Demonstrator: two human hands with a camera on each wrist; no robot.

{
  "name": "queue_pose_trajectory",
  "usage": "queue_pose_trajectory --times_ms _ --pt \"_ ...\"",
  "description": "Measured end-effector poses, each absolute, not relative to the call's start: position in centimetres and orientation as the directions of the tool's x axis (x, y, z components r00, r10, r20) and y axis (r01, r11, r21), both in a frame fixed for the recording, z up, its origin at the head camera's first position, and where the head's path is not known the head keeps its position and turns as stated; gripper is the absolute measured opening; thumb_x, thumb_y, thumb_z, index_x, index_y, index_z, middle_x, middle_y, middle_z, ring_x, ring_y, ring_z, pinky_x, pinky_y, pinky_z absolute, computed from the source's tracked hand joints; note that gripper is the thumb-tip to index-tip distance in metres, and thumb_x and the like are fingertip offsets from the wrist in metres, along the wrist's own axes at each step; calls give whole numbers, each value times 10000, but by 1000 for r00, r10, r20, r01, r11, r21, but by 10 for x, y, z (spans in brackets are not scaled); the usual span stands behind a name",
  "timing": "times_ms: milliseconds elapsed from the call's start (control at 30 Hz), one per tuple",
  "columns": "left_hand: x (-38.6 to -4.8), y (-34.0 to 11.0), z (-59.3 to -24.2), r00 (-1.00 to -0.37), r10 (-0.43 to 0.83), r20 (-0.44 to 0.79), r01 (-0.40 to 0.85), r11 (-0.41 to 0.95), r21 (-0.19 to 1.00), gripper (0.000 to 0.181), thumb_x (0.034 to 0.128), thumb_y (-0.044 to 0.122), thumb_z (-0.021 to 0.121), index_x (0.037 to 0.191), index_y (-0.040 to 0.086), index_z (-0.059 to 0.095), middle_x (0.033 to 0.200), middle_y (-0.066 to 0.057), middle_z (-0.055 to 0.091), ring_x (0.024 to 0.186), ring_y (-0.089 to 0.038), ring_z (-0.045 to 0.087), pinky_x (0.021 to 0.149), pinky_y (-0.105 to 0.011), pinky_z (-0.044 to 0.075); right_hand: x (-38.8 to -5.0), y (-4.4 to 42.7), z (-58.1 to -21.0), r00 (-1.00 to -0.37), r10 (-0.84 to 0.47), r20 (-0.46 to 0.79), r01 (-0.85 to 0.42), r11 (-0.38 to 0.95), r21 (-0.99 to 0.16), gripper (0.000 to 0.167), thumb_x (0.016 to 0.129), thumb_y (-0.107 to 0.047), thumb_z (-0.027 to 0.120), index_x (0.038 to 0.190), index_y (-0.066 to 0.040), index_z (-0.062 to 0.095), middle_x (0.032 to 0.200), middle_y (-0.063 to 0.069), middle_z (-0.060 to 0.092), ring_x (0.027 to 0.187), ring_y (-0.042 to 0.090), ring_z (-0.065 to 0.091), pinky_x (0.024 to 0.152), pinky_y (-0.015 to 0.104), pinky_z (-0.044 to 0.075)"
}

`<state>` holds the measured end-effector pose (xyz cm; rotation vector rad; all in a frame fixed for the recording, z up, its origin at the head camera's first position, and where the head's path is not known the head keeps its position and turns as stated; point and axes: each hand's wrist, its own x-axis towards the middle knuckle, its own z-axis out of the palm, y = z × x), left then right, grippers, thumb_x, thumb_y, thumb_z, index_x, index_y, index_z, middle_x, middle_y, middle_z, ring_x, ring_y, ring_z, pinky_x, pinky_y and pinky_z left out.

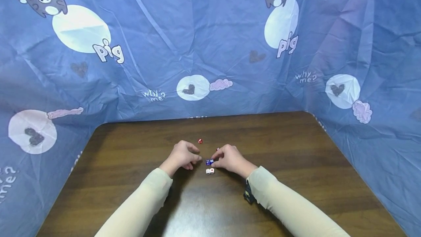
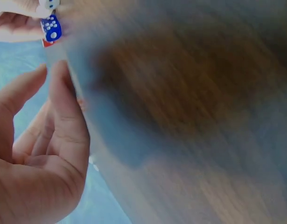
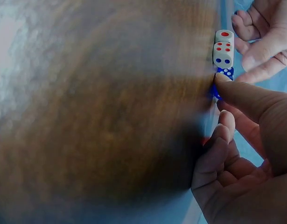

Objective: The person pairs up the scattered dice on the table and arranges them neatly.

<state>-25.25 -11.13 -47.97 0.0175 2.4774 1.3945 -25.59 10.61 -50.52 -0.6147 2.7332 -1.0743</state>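
The thumb and index finger of the right hand (image 1: 231, 161) are pinching at a pair of small blue dice (image 1: 209, 162), set side by side on the desk (image 1: 279, 134). The left hand (image 1: 182, 156) waits just across from them, thumb and index finger a little apart with nothing between, the other fingers loosely bent.

The blue dice are deep and glossy, dotted in white. Just on the near side of them sit two white dice (image 1: 209, 171), touching each other. A red die (image 1: 200, 141) lies farther off, beyond the left hand, and another small die (image 1: 217, 149) peeks out past the right fingers (mostly hidden from the head view).

From the left wrist I can make out a single big white dot on a blue face; from the right wrist, a large red dot, four red ones and some blue ones on the white pair. Only the head view takes in both pale sleeves (image 1: 144, 193) and the pig-printed blue cloth (image 1: 210, 36) hanging behind.
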Motion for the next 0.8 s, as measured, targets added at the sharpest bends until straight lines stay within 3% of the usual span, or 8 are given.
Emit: queue_pose_trajectory --times_ms 267,800 --pt "-270 -111 -489 -984 80 -158 -107 440 892 466 891 80 793 1317 -31 639 630 -160 677 441 -225 645 415 -336 573 -255 108 -505 -904 -426 24 -325 651 -686 164 779 -167 908 916 -140 822 743 -110 633 627 27 552 564 234 469" --pt "-303 -105 -498 -973 -37 -226 -221 403 888 444 850 70 838 1234 -76 670 660 -175 696 458 -219 660 428 -338 583 -255 109 -506 -904 -427 7 -316 659 -683 190 783 -181 907 948 -144 820 749 -97 632 630 35 546 576 239 471"
